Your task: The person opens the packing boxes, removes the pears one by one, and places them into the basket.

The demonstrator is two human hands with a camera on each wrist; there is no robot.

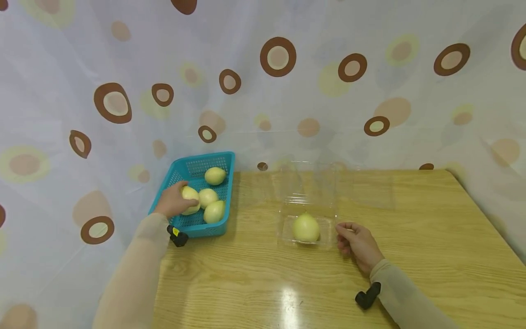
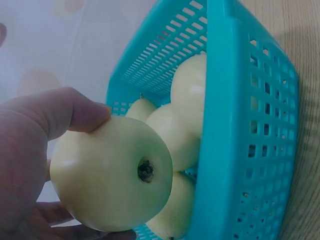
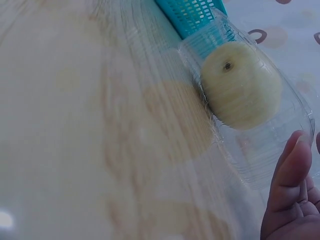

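Observation:
My left hand [image 1: 174,201] grips a pale yellow-green pear [image 2: 112,172] at the left side of a blue plastic basket [image 1: 228,196]. In the left wrist view the thumb lies on the pear's upper side, fingers under it, and its dark blossom end faces the camera. Several more pears [image 1: 214,211] lie in the basket. Another pear [image 1: 306,227] sits stem up in the base of a clear plastic clamshell box [image 1: 327,230], its lid raised behind. My right hand [image 1: 359,244] pinches the box's right edge between thumb and fingers.
The basket and the box stand on a wood-grain table [image 1: 246,283]. A patterned curtain [image 1: 312,100] hangs behind and along the left side. Small black devices [image 1: 367,296] are strapped to both wrists.

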